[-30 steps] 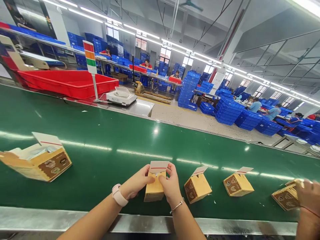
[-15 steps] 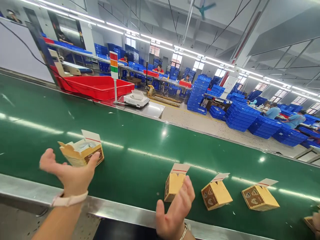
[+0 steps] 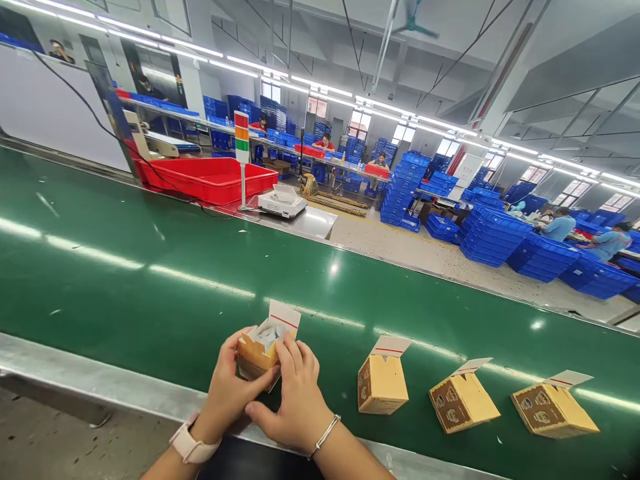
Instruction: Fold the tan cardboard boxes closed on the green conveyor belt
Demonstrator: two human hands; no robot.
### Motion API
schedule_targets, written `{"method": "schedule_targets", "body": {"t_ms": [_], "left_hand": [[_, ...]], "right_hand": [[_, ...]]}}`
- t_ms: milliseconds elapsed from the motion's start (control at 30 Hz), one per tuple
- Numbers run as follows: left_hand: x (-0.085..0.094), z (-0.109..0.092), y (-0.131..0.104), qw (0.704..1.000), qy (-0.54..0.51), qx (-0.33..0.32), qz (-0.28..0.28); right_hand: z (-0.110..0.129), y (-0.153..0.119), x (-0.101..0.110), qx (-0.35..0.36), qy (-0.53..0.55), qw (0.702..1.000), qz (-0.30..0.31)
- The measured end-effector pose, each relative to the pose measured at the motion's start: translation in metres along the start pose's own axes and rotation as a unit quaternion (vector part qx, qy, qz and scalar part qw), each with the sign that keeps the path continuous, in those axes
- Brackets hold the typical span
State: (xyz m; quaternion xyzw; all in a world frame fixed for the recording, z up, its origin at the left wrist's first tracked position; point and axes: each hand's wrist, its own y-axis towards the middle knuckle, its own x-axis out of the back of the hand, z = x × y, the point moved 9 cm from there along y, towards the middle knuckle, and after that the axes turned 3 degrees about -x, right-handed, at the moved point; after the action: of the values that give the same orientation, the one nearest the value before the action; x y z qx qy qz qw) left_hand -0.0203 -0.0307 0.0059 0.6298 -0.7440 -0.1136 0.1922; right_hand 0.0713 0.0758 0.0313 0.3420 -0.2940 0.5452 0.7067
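Observation:
A small yellow-and-brown carton (image 3: 255, 353) stands on the green conveyor belt near its front edge, top open, with silvery packets showing inside. Its white flap with a red line is raised at the back. My left hand (image 3: 229, 387) grips the carton's left and front sides. Against its right side press the fingers of my right hand (image 3: 299, 393), thumb stretched toward my left hand. To the right stand three more cartons, the nearest carton (image 3: 386, 387), a middle carton (image 3: 465, 403) and a far carton (image 3: 557, 410), tops folded down but white flaps sticking up.
A metal rail (image 3: 125, 380) runs along the belt's near edge. Beyond the green belt (image 3: 150, 307) are a red tray (image 3: 210, 183), a signal light (image 3: 241, 143) and a white scale (image 3: 283, 202). Stacks of blue crates (image 3: 493, 233) and several seated people fill the background.
My left hand has come right with the open carton, and my right hand has moved left onto it. The three other cartons have shifted rightward in view.

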Motion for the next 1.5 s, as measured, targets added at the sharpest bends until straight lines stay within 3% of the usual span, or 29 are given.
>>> {"method": "schedule_targets", "body": {"t_ms": [67,167,300,467,700,933,1167,1300,1500], "left_hand": [[-0.003,-0.012,-0.002,0.995,0.009,-0.099,0.027],[-0.006,-0.039,-0.003,0.961,0.064,-0.264,0.059],[-0.010,-0.065,0.001,0.920,0.142,-0.361,0.051],[-0.026,-0.062,-0.001,0.913,0.148,-0.368,0.100],[-0.037,-0.045,-0.009,0.932,0.070,-0.335,0.120],[-0.056,-0.070,-0.014,0.896,0.111,-0.397,0.163],[-0.069,-0.077,-0.026,0.866,0.184,-0.432,0.173],[-0.076,-0.083,-0.034,0.866,0.197,-0.428,0.168],[-0.091,-0.092,-0.049,0.844,0.199,-0.454,0.203]], "right_hand": [[-0.003,0.001,0.002,-0.029,0.004,0.999,0.043],[-0.006,0.004,0.012,-0.049,0.021,0.998,0.045],[-0.012,0.011,0.014,-0.060,0.029,0.997,0.038],[-0.022,0.014,0.017,-0.053,0.021,0.997,0.043],[-0.038,0.009,0.026,0.038,0.062,0.997,0.001],[-0.059,-0.005,0.026,0.095,0.139,0.985,0.041],[-0.064,-0.016,0.035,0.102,0.189,0.974,0.074],[-0.066,-0.022,0.042,0.078,0.198,0.973,0.090],[-0.067,-0.030,0.058,0.080,0.234,0.967,0.060]]}}
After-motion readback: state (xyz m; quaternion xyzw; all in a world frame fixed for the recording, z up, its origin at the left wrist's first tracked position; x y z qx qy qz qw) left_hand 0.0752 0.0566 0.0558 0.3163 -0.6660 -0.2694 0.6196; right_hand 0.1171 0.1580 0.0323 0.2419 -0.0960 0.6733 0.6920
